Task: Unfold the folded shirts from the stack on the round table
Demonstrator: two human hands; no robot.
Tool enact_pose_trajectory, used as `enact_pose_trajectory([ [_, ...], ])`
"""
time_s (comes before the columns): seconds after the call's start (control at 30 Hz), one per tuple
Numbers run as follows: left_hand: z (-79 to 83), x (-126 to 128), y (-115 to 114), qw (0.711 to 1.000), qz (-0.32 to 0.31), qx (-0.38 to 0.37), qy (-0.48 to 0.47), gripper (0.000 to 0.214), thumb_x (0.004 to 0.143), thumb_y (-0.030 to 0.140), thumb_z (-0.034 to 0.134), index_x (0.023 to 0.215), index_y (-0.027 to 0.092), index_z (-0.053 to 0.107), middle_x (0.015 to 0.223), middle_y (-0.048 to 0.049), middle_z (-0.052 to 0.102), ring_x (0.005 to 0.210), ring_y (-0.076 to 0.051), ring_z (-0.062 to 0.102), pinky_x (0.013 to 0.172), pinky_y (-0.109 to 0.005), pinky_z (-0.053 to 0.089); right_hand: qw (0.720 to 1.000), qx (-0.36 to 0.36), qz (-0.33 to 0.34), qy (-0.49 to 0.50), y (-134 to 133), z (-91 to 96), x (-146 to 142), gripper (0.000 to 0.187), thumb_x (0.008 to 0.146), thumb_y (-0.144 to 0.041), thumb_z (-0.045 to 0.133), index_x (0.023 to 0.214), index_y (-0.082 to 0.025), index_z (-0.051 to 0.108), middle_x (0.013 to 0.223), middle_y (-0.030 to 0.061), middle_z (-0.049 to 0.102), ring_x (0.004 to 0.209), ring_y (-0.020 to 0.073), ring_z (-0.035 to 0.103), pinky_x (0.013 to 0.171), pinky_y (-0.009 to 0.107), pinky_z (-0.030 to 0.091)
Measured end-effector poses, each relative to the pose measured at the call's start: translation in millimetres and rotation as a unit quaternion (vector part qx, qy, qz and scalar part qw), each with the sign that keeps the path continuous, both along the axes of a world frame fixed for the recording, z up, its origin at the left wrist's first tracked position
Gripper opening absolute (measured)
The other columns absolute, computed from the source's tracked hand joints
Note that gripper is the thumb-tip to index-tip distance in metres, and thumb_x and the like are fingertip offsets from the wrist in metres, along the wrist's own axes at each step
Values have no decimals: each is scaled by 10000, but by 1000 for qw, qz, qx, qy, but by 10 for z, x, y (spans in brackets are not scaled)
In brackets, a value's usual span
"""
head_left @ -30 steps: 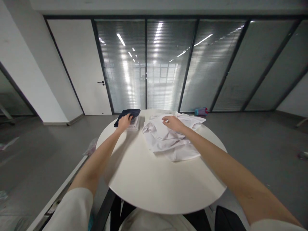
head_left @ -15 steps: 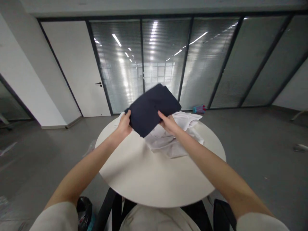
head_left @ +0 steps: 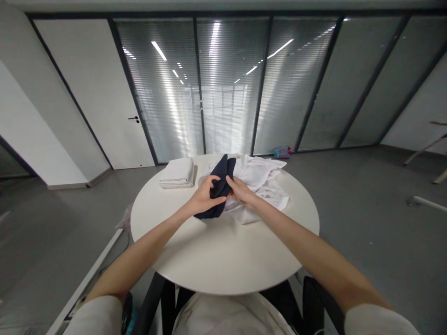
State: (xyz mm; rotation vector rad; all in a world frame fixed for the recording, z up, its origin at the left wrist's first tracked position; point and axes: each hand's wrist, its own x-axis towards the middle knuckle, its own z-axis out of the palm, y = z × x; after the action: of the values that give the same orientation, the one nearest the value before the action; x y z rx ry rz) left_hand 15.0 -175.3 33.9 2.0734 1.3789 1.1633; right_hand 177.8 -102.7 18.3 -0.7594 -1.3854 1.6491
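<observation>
Dark navy cloth point(head_left: 219, 186): bunched and partly folded, held between both hands above the far middle of the round white table point(head_left: 223, 251), its lower tip touching or nearly touching the tabletop.

Left hand point(head_left: 203, 199): fingers curled closed around the cloth's near side, thumb on top, apparently to keep the folds gathered.

Right hand point(head_left: 240, 191): fingers pinched shut on the cloth's right edge, wrist resting close over the white pile.

Crumpled white garments point(head_left: 260, 184): loose heap just behind and right of the hands, touching the cloth (one edge trails toward the table's far right rim).

Folded white stack point(head_left: 177, 173): squared up, far left of the table, apart from the hands.

Open room: the whole near half of the tabletop lies bare, both forearms crossing above it; grey floor all round the table's edge.
</observation>
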Motion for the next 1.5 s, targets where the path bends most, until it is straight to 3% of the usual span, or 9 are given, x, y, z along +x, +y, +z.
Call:
enact_pose_trajectory([
  [0.13,256,-206,-85,994,-53,-33,-90,409,764,445,748,1076,218,611,738,26,553,647,-138,545,611,-261,442,998,57,29,0,60,83,149,349,870,-545,714,929,-214,623,768,1,712,671,146,669,682,287,609],
  [0.33,354,-1024,-463,963,108,-1,-247,494,647,370,783,1096,262,609,703,65,511,557,-108,515,520,-219,403,987,101,-33,-119,435,286,989,384,757,-462,809,1009,-199,688,956,76,763,866,235,724,801,380,598],
  [0.47,186,-1363,-541,956,239,76,-153,511,591,347,797,1056,240,616,772,42,558,666,-141,587,585,-246,489,880,182,-280,-339,611,272,1353,428,746,-265,778,1144,-130,695,1014,127,741,856,237,706,822,391,572],
  [0.67,88,-704,-352,993,97,21,68,375,870,543,603,1066,232,677,890,-27,625,706,-164,631,644,-286,517,800,337,-129,-480,212,77,818,501,910,-544,615,1226,-163,692,1125,143,710,988,271,684,885,377,538],
  [0.83,-149,-195,-190,953,25,-34,299,483,905,509,623,1336,294,606,1140,-92,649,940,-256,686,819,-367,533,697,383,-76,-601,-37,-47,493,424,887,-426,658,1240,-196,702,1251,177,660,1106,354,660,919,423,527],
  [1.0,-257,-382,-120,959,-42,-21,280,148,861,240,570,958,220,681,959,-68,695,887,-238,680,810,-347,529,788,365,-127,-480,268,132,839,332,828,-196,617,1139,-168,728,1171,111,730,1106,296,664,950,382,521],
  [1.17,-23,-1304,-491,992,62,-55,96,165,738,376,602,826,247,655,801,-42,686,741,-239,658,701,-375,546,881,233,-165,-378,729,360,1926,338,726,-146,656,1056,-135,732,964,83,766,856,236,705,776,346,563],
  [1.33,249,-1941,-1020,931,336,139,26,173,738,384,500,733,295,648,865,-46,647,910,-318,633,818,-503,528,769,193,-428,-435,803,414,2472,403,758,-21,623,1147,-65,718,1060,232,729,829,211,679,749,322,510],
  [1.5,382,-1387,-967,929,293,220,55,147,854,356,525,840,289,656,895,-18,651,866,-272,634,778,-446,553,825,318,-172,-435,544,296,1669,324,845,-242,666,1142,-129,732,762,61,731,648,181,650,661,285,516],
])
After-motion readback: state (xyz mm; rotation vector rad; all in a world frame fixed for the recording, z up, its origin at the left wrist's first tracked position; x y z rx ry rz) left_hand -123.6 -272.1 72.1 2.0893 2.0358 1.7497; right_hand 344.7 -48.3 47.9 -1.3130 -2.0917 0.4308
